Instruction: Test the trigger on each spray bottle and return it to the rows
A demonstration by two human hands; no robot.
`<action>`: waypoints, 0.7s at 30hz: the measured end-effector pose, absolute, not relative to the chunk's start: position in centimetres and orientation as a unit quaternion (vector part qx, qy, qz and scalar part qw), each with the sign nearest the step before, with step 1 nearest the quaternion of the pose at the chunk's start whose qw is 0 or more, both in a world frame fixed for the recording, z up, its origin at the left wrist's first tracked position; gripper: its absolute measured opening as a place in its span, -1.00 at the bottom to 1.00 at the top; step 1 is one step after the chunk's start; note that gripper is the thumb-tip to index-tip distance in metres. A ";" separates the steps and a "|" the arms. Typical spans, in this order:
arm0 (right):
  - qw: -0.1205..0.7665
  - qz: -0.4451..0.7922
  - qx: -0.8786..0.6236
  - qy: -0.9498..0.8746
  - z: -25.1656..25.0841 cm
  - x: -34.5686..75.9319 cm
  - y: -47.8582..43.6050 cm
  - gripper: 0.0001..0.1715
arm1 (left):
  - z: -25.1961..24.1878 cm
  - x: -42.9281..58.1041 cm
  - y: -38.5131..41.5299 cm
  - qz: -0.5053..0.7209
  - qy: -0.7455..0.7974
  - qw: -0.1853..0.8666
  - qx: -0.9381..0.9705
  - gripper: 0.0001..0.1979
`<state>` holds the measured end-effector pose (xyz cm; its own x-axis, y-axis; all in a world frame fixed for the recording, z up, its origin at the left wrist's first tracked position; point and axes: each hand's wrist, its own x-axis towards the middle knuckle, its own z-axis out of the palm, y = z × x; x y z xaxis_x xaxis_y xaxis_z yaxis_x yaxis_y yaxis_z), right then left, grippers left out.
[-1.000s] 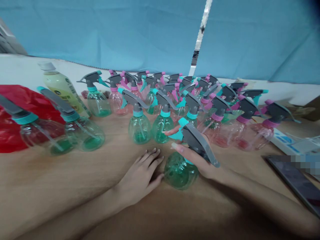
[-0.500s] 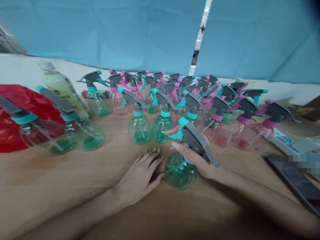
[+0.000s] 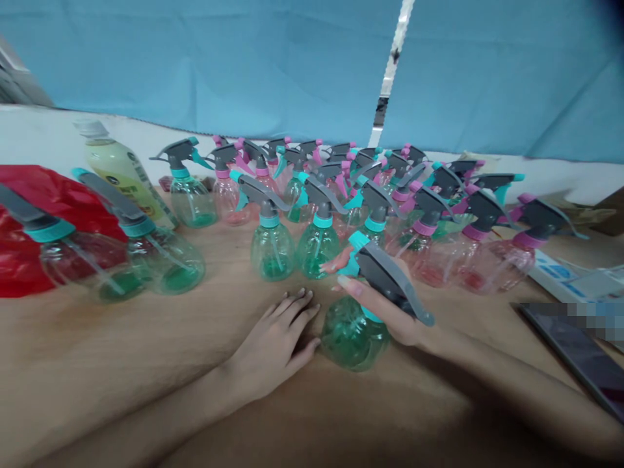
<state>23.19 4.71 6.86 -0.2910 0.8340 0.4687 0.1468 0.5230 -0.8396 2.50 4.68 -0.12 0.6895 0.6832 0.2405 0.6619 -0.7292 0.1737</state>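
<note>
My right hand [image 3: 385, 305] is wrapped round the neck and trigger of a green spray bottle [image 3: 353, 335] with a grey and turquoise spray head. The bottle leans a little, and its fingers-side trigger is partly covered. My left hand [image 3: 277, 344] lies flat on the table, fingers stretched out, its thumb close beside the bottle's base. Just beyond the hands stand two more green spray bottles [image 3: 272, 253]. Pink spray bottles [image 3: 504, 260] with grey and pink heads stand to the right.
Several more spray bottles crowd the back of the wooden table [image 3: 219, 312]. At left stand two green spray bottles [image 3: 168, 260], a yellow-labelled drink bottle [image 3: 121, 172] and a red plastic bag [image 3: 29, 260]. A dark phone-like slab [image 3: 570, 351] lies at right. A blue cloth [image 3: 244, 71] hangs behind.
The held spray bottle has shifted very slightly to the right, and my right hand's fingers at the trigger have moved a little. My left hand stays where it was.
</note>
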 end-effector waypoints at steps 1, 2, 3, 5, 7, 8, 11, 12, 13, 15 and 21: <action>0.480 0.350 -0.339 -0.729 7.0 23.3 4.7 -0.84 | -0.1 2.5 4.7 0.146 0.366 0.036 0.918 -0.54; 0.471 0.348 -0.339 -0.736 7.1 23.4 4.7 -0.84 | -0.2 2.5 4.7 0.146 0.366 0.036 0.919 -0.54; 0.467 0.344 -0.341 -0.739 7.1 23.5 4.7 -0.84 | -0.2 2.5 4.7 0.147 0.366 0.035 0.918 -0.54; 0.479 0.331 -0.340 -0.738 7.0 23.5 4.8 -0.82 | -0.3 2.5 4.7 0.149 0.366 0.033 0.918 -0.53; 0.498 0.321 -0.336 -0.732 6.7 23.4 5.0 -0.79 | -0.5 2.4 4.8 0.150 0.367 0.030 0.918 -0.53; 0.503 0.320 -0.335 -0.730 6.5 23.4 5.0 -0.78 | -0.6 2.4 4.8 0.149 0.367 0.027 0.918 -0.53; 0.506 0.324 -0.328 -0.729 6.2 23.4 5.1 -0.78 | -0.7 2.4 4.8 0.148 0.367 0.018 0.918 -0.53; 0.503 0.327 -0.327 -0.731 6.3 23.4 5.0 -0.78 | -0.6 2.4 4.8 0.147 0.367 0.018 0.918 -0.53; 0.497 0.330 -0.327 -0.733 6.4 23.4 5.0 -0.79 | -0.5 2.4 4.8 0.144 0.366 0.019 0.919 -0.53; 0.479 0.340 -0.336 -0.737 6.6 23.5 4.9 -0.81 | -0.3 2.4 4.7 0.139 0.367 0.021 0.920 -0.53; 0.473 0.344 -0.349 -0.732 7.0 23.1 4.4 -0.74 | 0.0 2.5 4.5 0.133 0.376 0.026 0.917 -0.55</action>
